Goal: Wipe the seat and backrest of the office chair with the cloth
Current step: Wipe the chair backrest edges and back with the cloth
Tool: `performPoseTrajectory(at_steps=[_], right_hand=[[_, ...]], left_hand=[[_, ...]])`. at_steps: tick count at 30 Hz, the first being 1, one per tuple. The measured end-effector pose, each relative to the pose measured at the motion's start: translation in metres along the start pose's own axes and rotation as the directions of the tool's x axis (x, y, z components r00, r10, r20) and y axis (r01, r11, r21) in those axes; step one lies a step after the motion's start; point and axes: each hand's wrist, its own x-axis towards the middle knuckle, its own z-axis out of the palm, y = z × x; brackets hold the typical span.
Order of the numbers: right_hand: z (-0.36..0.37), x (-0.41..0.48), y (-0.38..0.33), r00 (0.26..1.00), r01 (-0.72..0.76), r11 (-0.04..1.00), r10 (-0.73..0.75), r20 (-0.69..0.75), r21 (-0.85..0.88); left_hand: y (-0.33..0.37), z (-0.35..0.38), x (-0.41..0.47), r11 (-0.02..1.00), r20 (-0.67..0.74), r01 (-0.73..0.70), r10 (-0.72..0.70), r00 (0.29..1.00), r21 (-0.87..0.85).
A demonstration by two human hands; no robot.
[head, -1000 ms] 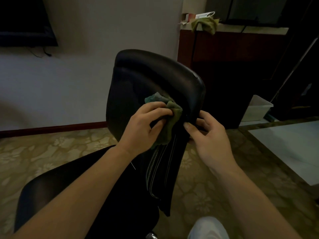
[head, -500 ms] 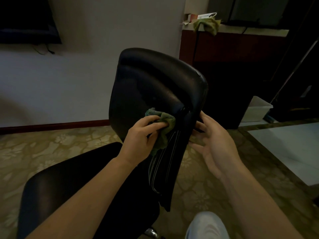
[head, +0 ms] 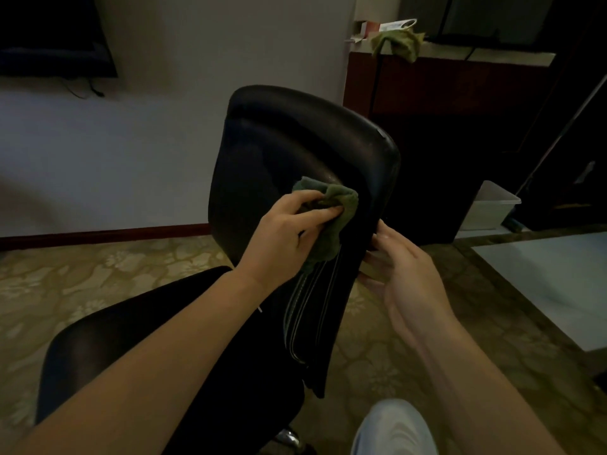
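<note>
Surroundings: patterned carpet (head: 98, 284) underfoot, pale wall (head: 157, 133) behind, a dark screen (head: 52, 37) at upper left.
Worktop: a dark wooden worktop (head: 460, 80) at upper right, behind the chair, carries a second green rag (head: 399, 42) hanging over its edge and a small box (head: 391, 26).
Bin: a pale plastic bin (head: 492, 208) stands on the floor right of the chair.
Knee: a light trouser knee (head: 394, 428) shows at the bottom edge.
Backrest: black backrest (head: 282, 152) stands upright mid-frame, its edge turned toward the camera.
Seat: black seat (head: 131, 339) lies lower left, partly hidden by the left forearm.
Cloth: green cloth (head: 331, 218), bunched, pressed on the backrest's front face near its right edge.
Left hand: left hand (head: 289, 231) is closed around the cloth, fingers curled over it.
Right hand: right hand (head: 404, 267) is open, fingers touching the backrest's rear edge, just beside the cloth.
</note>
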Motion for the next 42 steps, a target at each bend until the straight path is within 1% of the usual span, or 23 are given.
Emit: performPoseTrajectory(at_steps=[2, 4, 8, 11, 14, 17, 20, 22, 25, 27, 30, 34, 38, 42], right_hand=[[-0.001, -0.001, 0.002, 1.0, 0.004, 1.0, -0.004, 0.017, -0.017], [-0.003, 0.0, 0.002, 1.0, -0.004, 1.0, 0.004, 0.022, 0.002], [-0.006, 0.0, 0.0, 0.998, -0.043, 0.998, 0.041, 0.046, 0.047], [-0.006, 0.0, 0.0, 0.998, -0.024, 0.999, 0.022, 0.053, 0.036], [-0.006, 0.004, 0.003, 0.998, 0.039, 0.997, -0.037, 0.042, -0.066], [-0.007, 0.009, 0.011, 0.993, 0.115, 0.971, -0.11, 0.033, -0.207], [-0.008, 0.012, 0.017, 0.984, 0.171, 0.911, -0.177, 0.019, -0.375], [-0.008, 0.013, 0.019, 0.974, 0.208, 0.872, -0.225, 0.014, -0.443], [-0.005, 0.012, 0.02, 0.951, 0.27, 0.788, -0.309, 0.024, -0.553], [-0.003, 0.012, 0.022, 0.934, 0.301, 0.742, -0.355, 0.03, -0.599], [-0.003, 0.011, 0.024, 0.921, 0.332, 0.707, -0.387, 0.051, -0.625], [-0.002, 0.01, 0.028, 0.913, 0.358, 0.705, -0.402, 0.07, -0.612], [-0.001, 0.005, 0.038, 0.923, 0.342, 0.72, -0.379, 0.071, -0.604], [-0.002, 0.002, 0.047, 0.92, 0.341, 0.716, -0.387, 0.06, -0.61]], left_hand=[[-0.002, 0.005, -0.006, 1.0, -0.031, 0.01, -0.01, 0.999, -0.008], [-0.005, 0.008, -0.012, 1.0, -0.048, 0.01, -0.011, 0.999, -0.014], [-0.011, 0.013, -0.028, 1.0, -0.053, 0.027, -0.027, 0.998, -0.002], [-0.01, 0.012, -0.031, 0.998, -0.06, 0.048, -0.05, 0.997, -0.031], [-0.008, 0.001, -0.027, 0.993, -0.066, 0.087, -0.093, 0.994, -0.08], [-0.002, -0.007, -0.013, 0.993, -0.093, 0.08, -0.088, 0.992, -0.088], [0.0, -0.008, 0.002, 0.997, -0.07, 0.05, -0.054, 0.996, -0.062], [-0.001, -0.001, 0.003, 0.999, -0.049, 0.03, -0.031, 0.998, -0.032], [-0.005, 0.013, -0.009, 1.0, -0.083, 0.024, -0.024, 0.996, 0.004], [-0.007, 0.02, -0.016, 1.0, -0.111, 0.026, -0.025, 0.993, 0.014], [-0.011, 0.024, -0.029, 0.999, -0.123, 0.036, -0.033, 0.992, 0.015], [-0.016, 0.021, -0.046, 0.993, -0.086, 0.106, -0.11, 0.99, -0.045], [-0.011, 0.014, -0.056, 0.954, -0.116, 0.229, -0.254, 0.96, -0.193], [-0.01, 0.006, -0.057, 0.931, -0.125, 0.279, -0.314, 0.941, -0.235]])
